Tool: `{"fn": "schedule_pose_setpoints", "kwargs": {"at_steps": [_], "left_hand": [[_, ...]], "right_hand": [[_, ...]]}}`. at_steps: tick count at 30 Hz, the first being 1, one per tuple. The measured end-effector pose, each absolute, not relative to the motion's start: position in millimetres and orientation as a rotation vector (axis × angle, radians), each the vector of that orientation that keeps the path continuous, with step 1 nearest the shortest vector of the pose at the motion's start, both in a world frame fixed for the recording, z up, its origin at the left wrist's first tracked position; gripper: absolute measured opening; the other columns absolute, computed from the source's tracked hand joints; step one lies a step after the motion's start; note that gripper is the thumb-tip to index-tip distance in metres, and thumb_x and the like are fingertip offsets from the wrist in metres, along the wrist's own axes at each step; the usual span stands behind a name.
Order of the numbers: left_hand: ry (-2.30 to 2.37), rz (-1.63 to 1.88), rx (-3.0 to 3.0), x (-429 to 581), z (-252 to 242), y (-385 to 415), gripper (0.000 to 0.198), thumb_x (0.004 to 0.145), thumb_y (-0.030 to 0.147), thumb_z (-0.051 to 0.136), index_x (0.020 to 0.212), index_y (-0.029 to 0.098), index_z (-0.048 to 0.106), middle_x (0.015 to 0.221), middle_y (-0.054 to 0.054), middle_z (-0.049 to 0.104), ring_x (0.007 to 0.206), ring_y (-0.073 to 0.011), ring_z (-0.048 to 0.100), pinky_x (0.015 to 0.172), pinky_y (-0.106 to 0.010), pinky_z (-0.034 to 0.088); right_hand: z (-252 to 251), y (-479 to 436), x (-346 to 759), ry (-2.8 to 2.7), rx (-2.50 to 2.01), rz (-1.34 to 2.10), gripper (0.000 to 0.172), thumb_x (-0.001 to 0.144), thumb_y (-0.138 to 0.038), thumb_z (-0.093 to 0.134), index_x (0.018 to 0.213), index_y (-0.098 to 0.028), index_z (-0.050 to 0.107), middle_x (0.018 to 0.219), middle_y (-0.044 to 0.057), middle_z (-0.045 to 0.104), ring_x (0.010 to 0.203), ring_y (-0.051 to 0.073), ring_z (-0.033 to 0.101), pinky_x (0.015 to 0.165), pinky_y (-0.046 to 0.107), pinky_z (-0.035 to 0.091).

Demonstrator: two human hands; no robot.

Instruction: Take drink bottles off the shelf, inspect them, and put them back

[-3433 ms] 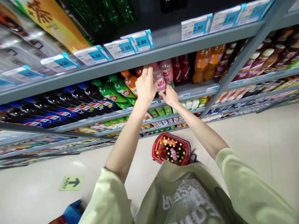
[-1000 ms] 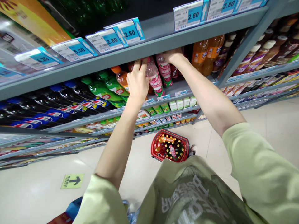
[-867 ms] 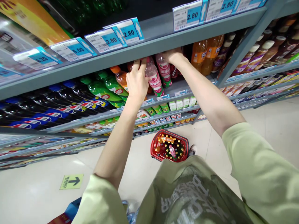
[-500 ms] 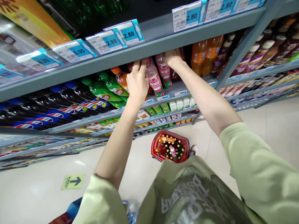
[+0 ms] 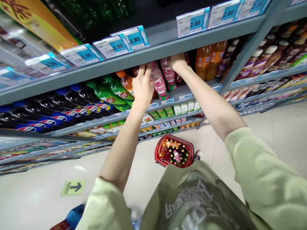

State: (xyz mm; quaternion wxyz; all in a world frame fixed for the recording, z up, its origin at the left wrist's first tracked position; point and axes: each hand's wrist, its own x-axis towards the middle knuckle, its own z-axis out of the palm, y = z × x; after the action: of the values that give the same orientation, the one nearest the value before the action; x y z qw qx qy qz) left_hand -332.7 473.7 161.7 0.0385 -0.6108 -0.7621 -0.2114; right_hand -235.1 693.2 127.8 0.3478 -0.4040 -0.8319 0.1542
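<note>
My left hand (image 5: 142, 87) reaches into the grey shelf (image 5: 153, 54) and its fingers curl round the neck of a pink-labelled bottle (image 5: 159, 83) at the shelf front. My right hand (image 5: 177, 61) is further in, high under the shelf above, with its fingers closed on the top of a second pink bottle (image 5: 169, 75). An orange-capped bottle (image 5: 126, 83) stands just left of my left hand. Dark red bottles sit behind my right hand, mostly hidden.
Green bottles (image 5: 107, 92) and dark cola bottles (image 5: 57, 111) fill the shelf to the left, orange drinks (image 5: 209, 59) to the right. A red basket (image 5: 174, 155) with bottles rests on the floor below. Price tags (image 5: 192, 22) line the shelf edges. A blue object (image 5: 74, 217) is at my left.
Since the oldest frame my right hand rose from the shelf edge to the top of the rear pink bottle. In the last second both hands barely moved; the view shifted slightly.
</note>
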Motion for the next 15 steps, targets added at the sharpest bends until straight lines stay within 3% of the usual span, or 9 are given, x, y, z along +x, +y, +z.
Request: {"fn": "schedule_pose_setpoints", "kwargs": {"at_steps": [5, 9, 12, 15], "left_hand": [[-2.255, -0.533, -1.836, -334, 161, 474, 0.068, 0.094, 0.022, 0.047, 0.161, 0.03, 0.039, 0.166, -0.005, 0.038, 0.13, -0.0333, 0.059, 0.11, -0.047, 0.049], [-2.25, -0.459, -1.832, -335, 162, 473, 0.058, 0.097, 0.017, 0.044, 0.154, 0.029, 0.048, 0.16, -0.011, 0.045, 0.119, -0.0339, 0.065, 0.101, -0.047, 0.052], [-2.253, -0.438, -1.852, -338, 161, 472, 0.05, 0.1, 0.017, 0.044, 0.148, 0.027, 0.054, 0.153, -0.014, 0.052, 0.118, -0.0345, 0.064, 0.1, -0.048, 0.051], [-2.238, -0.442, -1.874, -341, 160, 471, 0.054, 0.1, 0.015, 0.042, 0.152, 0.029, 0.05, 0.16, -0.012, 0.046, 0.119, -0.0341, 0.064, 0.1, -0.047, 0.052]], "right_hand": [[117, 645, -214, -2.02, -1.203, 0.417, 0.042, 0.097, -0.032, 0.067, 0.128, -0.007, 0.055, 0.134, 0.013, 0.063, 0.131, 0.02, 0.053, 0.122, 0.041, 0.041], [93, 612, -202, -1.911, -1.098, 0.39, 0.056, 0.084, -0.017, 0.072, 0.137, -0.019, 0.054, 0.139, 0.014, 0.055, 0.126, 0.025, 0.055, 0.115, 0.045, 0.048], [77, 601, -201, -1.86, -1.076, 0.432, 0.051, 0.081, -0.018, 0.069, 0.131, -0.019, 0.058, 0.133, 0.017, 0.055, 0.118, 0.031, 0.058, 0.109, 0.055, 0.05], [70, 592, -205, -1.865, -1.078, 0.476, 0.048, 0.082, -0.026, 0.071, 0.128, -0.016, 0.059, 0.13, 0.019, 0.055, 0.119, 0.032, 0.056, 0.109, 0.058, 0.048]]}}
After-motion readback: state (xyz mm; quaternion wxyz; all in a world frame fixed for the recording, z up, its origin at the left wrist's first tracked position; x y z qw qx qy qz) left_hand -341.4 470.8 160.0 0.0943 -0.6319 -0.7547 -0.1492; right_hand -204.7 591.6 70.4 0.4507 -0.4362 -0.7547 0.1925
